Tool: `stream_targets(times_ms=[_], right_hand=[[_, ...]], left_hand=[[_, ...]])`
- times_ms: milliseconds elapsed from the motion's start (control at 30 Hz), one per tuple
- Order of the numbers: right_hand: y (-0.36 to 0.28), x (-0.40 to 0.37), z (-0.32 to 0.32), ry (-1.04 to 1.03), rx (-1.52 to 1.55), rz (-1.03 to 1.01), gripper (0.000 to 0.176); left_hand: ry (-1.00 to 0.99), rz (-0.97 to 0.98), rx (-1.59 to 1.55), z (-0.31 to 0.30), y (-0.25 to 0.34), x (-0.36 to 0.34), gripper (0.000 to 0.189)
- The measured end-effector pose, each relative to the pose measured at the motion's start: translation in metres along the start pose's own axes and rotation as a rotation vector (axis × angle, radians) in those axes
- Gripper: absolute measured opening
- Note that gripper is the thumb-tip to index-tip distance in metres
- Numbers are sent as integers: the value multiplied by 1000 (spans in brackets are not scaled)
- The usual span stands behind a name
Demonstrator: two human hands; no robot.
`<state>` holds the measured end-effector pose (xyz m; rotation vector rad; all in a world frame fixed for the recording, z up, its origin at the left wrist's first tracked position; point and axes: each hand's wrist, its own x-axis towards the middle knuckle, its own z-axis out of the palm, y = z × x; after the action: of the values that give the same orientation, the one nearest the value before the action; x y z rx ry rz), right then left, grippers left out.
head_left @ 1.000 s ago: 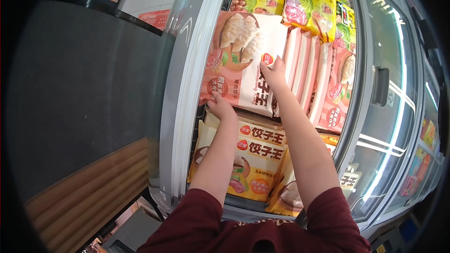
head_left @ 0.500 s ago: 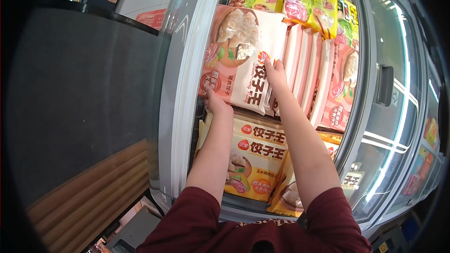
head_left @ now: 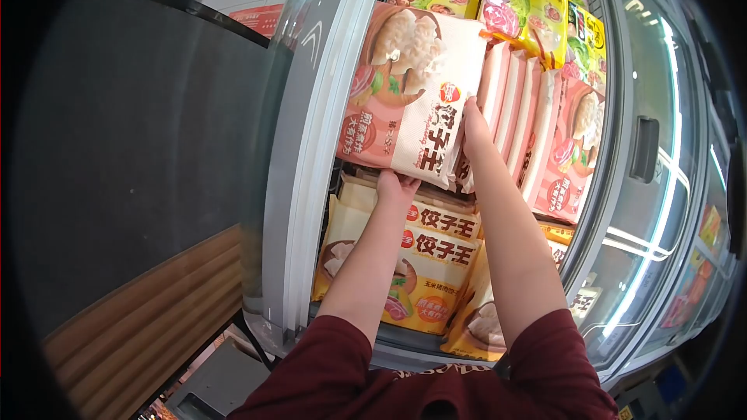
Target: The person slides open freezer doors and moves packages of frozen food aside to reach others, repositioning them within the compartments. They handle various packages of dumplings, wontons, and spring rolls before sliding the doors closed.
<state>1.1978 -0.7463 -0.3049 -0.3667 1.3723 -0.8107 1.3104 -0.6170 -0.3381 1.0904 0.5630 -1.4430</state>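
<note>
A pink and white dumpling bag (head_left: 405, 85) lies face up at the left of the open freezer, tilted a little. My left hand (head_left: 398, 187) is at its lower edge, thumb in view and the other fingers partly hidden beneath the bag. My right hand (head_left: 473, 128) is at the bag's right edge, its thumb against the edge and its other fingers out of sight. Several pink bags (head_left: 510, 109) stand on edge just right of my right hand. Yellow dumpling bags (head_left: 436, 264) lie below my hands.
The freezer's metal rim (head_left: 299, 187) runs along the left, and its sliding glass door (head_left: 642, 210) along the right. Yellow and green bags (head_left: 525, 4) fill the far end. A dark panel (head_left: 163, 132) and brown slats (head_left: 148, 319) are at the left.
My left hand has moved from the bag's lower left corner rightward along its bottom edge. The bag has shifted slightly up and to the right, and my right hand has shifted slightly right.
</note>
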Motion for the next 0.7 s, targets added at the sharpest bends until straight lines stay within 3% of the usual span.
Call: stream_targets(times_ms=[133, 233, 367, 467, 500, 567, 600, 633, 667, 700], right_hand=[[-7, -19, -1, -103, 59, -15, 45], [-1, -17, 1, -138, 113, -43, 44], [18, -3, -5, -276, 263, -179, 49], [32, 17, -11, -140, 57, -207, 61], [40, 29, -13, -68, -11, -221, 64], [43, 56, -18, -62, 13, -259, 65], [26, 49, -8, -50, 36, -290, 56], [-2, 34, 4, -39, 57, -320, 47], [-28, 26, 12, -7, 29, -225, 48], [-48, 28, 19, 29, 1, -128, 50]], left_hand=[[-20, 47, -50, 4, 2, -6, 41], [164, 114, -135, 22, 8, -25, 38], [82, 227, -265, 18, -2, -11, 36], [135, 329, 34, 11, -35, 5, 37], [318, 288, 257, 10, -52, 2, 36], [334, 92, 1136, -7, -91, 10, 28], [18, -64, 878, 38, -68, -52, 23], [-141, 285, 1362, 65, -54, -80, 22], [-305, 664, 1822, 83, -44, -95, 22], [-431, 754, 1987, 97, -34, -102, 23]])
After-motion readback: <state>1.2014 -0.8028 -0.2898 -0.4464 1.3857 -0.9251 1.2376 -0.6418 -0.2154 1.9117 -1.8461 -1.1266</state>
